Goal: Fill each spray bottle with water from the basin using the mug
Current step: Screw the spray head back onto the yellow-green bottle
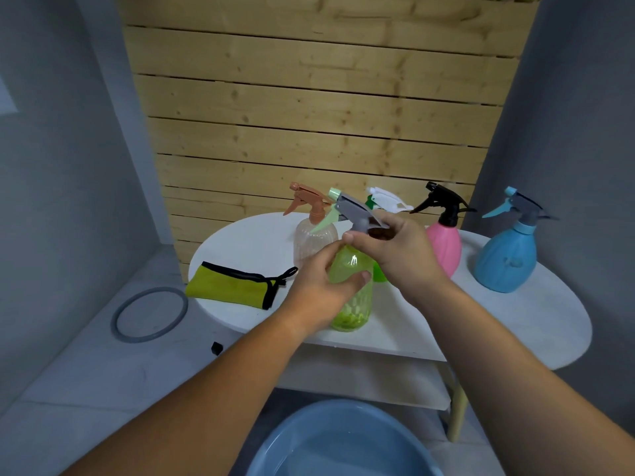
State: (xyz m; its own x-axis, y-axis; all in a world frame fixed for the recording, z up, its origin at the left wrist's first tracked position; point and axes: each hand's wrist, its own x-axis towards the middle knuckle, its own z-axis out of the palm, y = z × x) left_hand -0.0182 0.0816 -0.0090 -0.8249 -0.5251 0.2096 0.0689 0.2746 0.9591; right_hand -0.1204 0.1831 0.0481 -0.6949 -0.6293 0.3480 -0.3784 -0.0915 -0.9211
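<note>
Closest to me is the blue basin (343, 444) down on the floor, with water in it, right under the person's arms. No mug anywhere I can see, fwiw.

Just past that, near the front edge of the white surface (536, 324), is the green spray bottle (352, 304). It's upright and looks to be standing on the surface. The left hand (323, 290) is wrapped round its body, fingers and thumb curled onto the plastic. The right hand (395, 250) is pinched round the collar under the grey spray head (355, 211).

My read is the head is being twisted at the neck. Coming off for filling is my guess, but it could be going on. I can't tell if there's water in the bottle.

How I'd do it:
- Keep the left hand firm so the body doesn't spin.
- Turn at the collar, not the trigger.
- Lift the head straight up so the tube inside clears the neck.
- It sits close to the edge, so don't shove it forward.

Left of the hands lies a yellow-green cloth (233, 286). Behind the hands there's a peach bottle (311, 238), then a pink bottle (443, 250) and a blue bottle (507, 261) off to the right, all with their heads on. At the very back is the wooden slat wall (309, 115).
</note>
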